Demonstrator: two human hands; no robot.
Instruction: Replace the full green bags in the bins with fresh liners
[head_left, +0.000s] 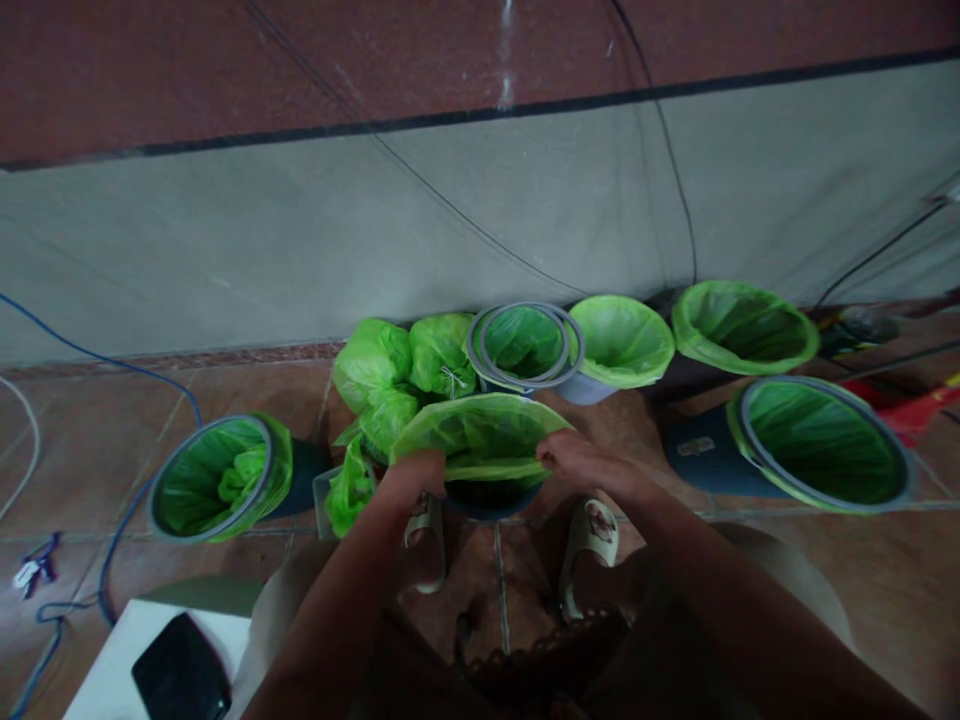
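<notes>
A green bin bag (480,425) is stretched wide over a dark blue trash bin (491,500) between my feet. My left hand (421,470) is closed on the left side of the bag's rim, its fingers partly hidden behind the wrist. On the right side, my right hand (574,455) pinches the same rim. The bag's mouth sits above the bin's opening, with the bin's dark front showing under its near edge. Two loose grey rings (474,345) rest on a green-lined bin just behind.
Tied green bags (373,360) are heaped by the wall. Lined bins stand left (274,480) and right (705,450), with more behind. A white stool (112,670) holding a black phone (180,670) is at lower left. A blue cable (120,560) runs across the tiles.
</notes>
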